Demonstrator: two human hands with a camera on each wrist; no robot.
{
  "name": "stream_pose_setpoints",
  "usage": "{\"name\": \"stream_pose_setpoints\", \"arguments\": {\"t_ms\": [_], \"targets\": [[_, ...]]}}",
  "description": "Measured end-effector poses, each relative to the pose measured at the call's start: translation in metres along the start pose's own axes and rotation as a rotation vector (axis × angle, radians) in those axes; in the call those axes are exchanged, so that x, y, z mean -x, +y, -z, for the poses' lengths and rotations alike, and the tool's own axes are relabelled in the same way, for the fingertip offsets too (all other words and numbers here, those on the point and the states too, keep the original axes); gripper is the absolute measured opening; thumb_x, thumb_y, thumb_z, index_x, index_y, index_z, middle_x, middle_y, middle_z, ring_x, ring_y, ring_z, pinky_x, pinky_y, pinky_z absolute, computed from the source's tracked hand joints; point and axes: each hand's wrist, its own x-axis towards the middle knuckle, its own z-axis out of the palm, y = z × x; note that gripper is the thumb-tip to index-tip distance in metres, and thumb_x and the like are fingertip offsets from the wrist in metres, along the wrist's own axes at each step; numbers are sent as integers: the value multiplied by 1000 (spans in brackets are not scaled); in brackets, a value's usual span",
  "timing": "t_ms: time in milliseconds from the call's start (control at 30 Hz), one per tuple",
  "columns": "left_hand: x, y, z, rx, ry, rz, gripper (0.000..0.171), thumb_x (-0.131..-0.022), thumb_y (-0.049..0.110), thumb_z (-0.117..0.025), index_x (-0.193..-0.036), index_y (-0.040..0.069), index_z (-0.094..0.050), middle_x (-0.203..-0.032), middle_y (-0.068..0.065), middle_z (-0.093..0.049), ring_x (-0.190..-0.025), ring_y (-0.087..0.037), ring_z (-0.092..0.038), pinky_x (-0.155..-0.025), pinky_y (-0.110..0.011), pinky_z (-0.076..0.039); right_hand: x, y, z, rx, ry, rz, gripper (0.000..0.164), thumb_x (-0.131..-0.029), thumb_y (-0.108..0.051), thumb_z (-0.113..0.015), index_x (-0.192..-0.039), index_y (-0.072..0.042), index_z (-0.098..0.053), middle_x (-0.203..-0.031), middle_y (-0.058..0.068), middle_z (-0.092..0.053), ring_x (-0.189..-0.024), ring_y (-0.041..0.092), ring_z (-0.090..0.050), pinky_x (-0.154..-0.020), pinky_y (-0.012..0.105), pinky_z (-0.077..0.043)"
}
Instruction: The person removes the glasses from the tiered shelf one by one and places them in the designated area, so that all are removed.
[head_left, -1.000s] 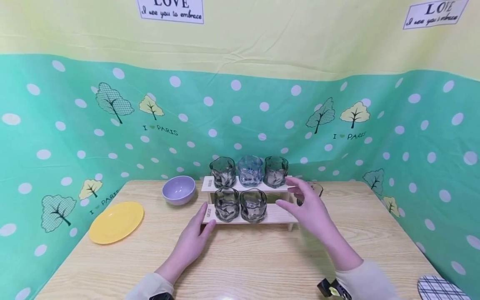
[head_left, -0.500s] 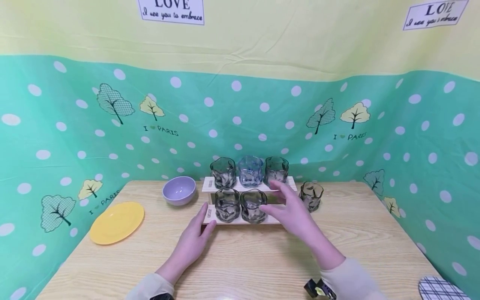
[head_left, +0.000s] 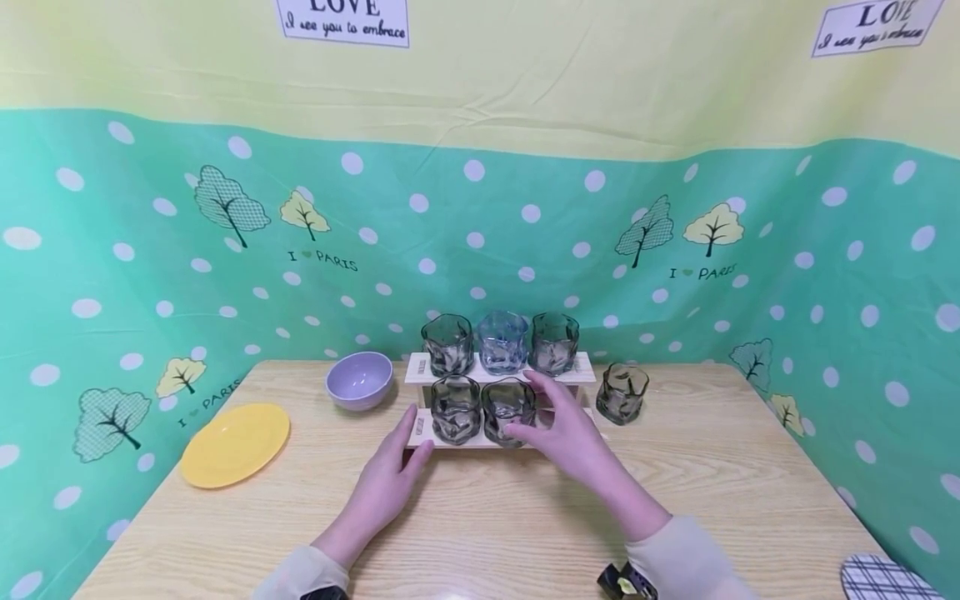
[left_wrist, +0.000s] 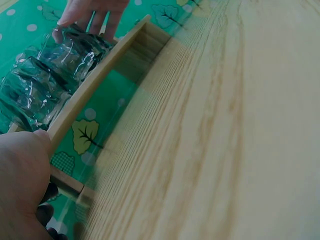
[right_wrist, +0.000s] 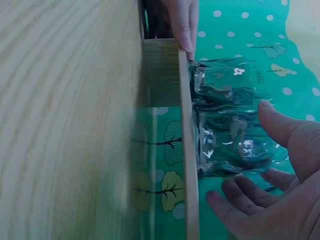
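A two-tier wooden rack [head_left: 422, 427] carries several wavy drinking glasses. On its upper tier a blue glass [head_left: 503, 343] stands between a grey glass [head_left: 447, 346] and another grey glass [head_left: 554, 343]. Below are a left grey glass [head_left: 455, 412] and a right grey glass [head_left: 501, 410]. My left hand [head_left: 386, 479] holds the rack's left end, its thumb against the board's edge in the left wrist view. My right hand [head_left: 573, 442] is around the lower right glass, thumb in front. In the right wrist view its fingers [right_wrist: 242, 197] look apart from the glass.
One more grey glass [head_left: 622, 394] stands on the table right of the rack. To the left are a purple bowl [head_left: 359, 382] and a yellow plate [head_left: 234, 446]. A checked mat [head_left: 885, 577] lies at the front right. A patterned cloth [head_left: 480, 200] closes off the back and sides.
My right hand has moved left, from the lower tier's right end to the lower right glass. The glass on the table has come into full view. My left hand has stayed put.
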Motion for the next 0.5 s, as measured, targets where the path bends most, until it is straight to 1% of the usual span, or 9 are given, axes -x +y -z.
{"name": "stream_pose_setpoints", "arguments": {"t_ms": [100, 200, 267, 433, 500], "targets": [[-1, 0, 0, 3, 1, 2, 73, -117, 37, -59, -176, 9, -27, -175, -23, -35, -159, -45, -36, -130, -61, -29, -1, 3, -4, 4, -5, -12, 103, -88, -31, -96, -173, -21, -38, -175, 13, -39, -146, 43, -55, -119, 53, -49], [0, 0, 0, 3, 2, 1, 73, -117, 37, -59, -176, 8, -27, -175, -23, -35, -159, -46, -36, -130, -62, -29, -1, 6, -7, 21, -2, -20, 104, -87, -33, -96, -173, -23, -39, -174, 13, -40, -146, 44, -54, -120, 59, -47], [0, 0, 0, 2, 2, 0, 73, -117, 38, -59, -176, 8, -27, -175, -23, -34, -159, -46, -36, -130, -62, -29, -1, 8, -9, 21, 1, -25, 104, -87, -32, -97, -173, -25, -39, -172, 14, -44, -145, 44, -56, -120, 61, -46], [0, 0, 0, 2, 1, -2, 73, -117, 38, -58, -176, 8, -27, -176, -23, -34, -159, -46, -35, -130, -62, -29, -2, 13, -14, -18, 4, -24, 105, -86, -29, -98, -173, -26, -37, -166, 17, -51, -143, 43, -58, -121, 58, -45], [0, 0, 0, 4, 2, -2, 73, -117, 38, -59, -176, 8, -27, -176, -22, -34, -159, -45, -35, -130, -62, -29, -3, 15, -16, -27, 6, -23, 106, -86, -31, -98, -173, -27, -37, -166, 17, -51, -145, 43, -57, -123, 58, -44]]}}
